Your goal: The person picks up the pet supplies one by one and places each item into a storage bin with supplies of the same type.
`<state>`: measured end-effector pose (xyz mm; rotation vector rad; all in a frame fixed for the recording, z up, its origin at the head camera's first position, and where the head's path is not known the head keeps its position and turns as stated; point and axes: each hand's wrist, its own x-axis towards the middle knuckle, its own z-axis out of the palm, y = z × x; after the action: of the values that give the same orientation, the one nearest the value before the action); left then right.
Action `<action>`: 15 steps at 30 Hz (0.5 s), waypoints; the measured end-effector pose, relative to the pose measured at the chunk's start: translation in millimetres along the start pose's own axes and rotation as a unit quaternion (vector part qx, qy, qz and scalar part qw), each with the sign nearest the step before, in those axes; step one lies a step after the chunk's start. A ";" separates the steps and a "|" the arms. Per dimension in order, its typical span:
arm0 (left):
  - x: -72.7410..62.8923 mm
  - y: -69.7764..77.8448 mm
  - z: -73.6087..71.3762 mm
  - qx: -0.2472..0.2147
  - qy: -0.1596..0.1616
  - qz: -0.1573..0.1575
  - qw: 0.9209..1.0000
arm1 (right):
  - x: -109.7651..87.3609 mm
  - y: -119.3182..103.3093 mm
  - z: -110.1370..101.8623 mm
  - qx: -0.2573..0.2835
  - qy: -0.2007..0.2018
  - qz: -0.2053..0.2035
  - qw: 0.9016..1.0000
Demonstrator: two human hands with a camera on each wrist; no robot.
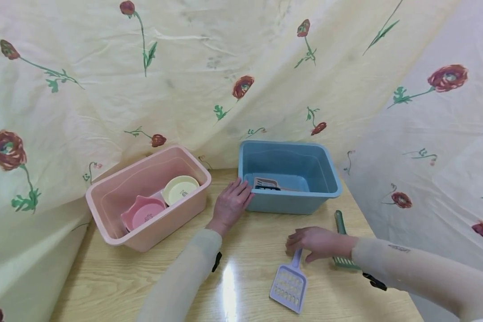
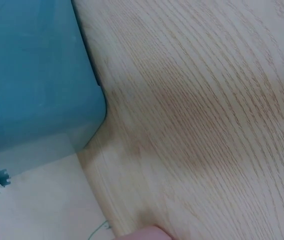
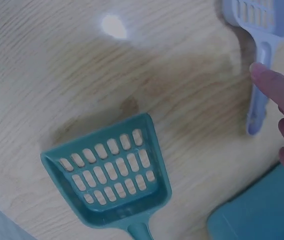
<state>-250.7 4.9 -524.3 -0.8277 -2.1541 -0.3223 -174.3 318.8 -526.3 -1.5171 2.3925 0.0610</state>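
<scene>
A lavender slotted litter scoop (image 1: 288, 286) lies on the table under my right hand (image 1: 315, 243). In the right wrist view, the thumb is at the scoop's handle (image 3: 258, 107), while the other fingers are apart from it. A green litter scoop (image 3: 114, 172) lies beside it, partly hidden by my right forearm in the head view. My left hand (image 1: 232, 202) rests its fingers at the near left corner of the blue bin (image 1: 290, 202). Inside that bin is a brownish-pink scoop (image 1: 266, 182) together with a dark one (image 1: 267, 188).
A pink bin (image 1: 167, 235) stands at the left, holding a cream bowl (image 1: 181, 188) and a pink bowl (image 1: 146, 212). Behind the wooden table (image 1: 241, 250) hangs a flowered curtain (image 1: 193, 89), which also runs down the right side.
</scene>
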 end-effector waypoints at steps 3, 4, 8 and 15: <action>0.2 -0.3 0.2 -0.003 -0.006 -0.003 1.000 | 4.3 1.0 7.0 -0.017 -0.006 -0.022 1.000; 0.5 -0.5 0.4 -0.003 -0.005 -0.004 1.000 | 5.4 1.0 8.8 -0.024 -0.004 -0.029 0.999; 0.9 -0.4 0.9 -0.004 -0.001 -0.003 1.000 | 8.3 1.7 17.3 -0.062 0.013 -0.051 0.997; 0.6 0.3 0.7 0.002 0.003 -0.003 1.000 | 12.4 5.6 29.3 -0.092 0.063 -0.085 0.990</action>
<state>-251.2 5.7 -524.3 -0.8174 -2.1505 -0.3223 -177.3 316.2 -558.3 -1.8564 2.3990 0.1564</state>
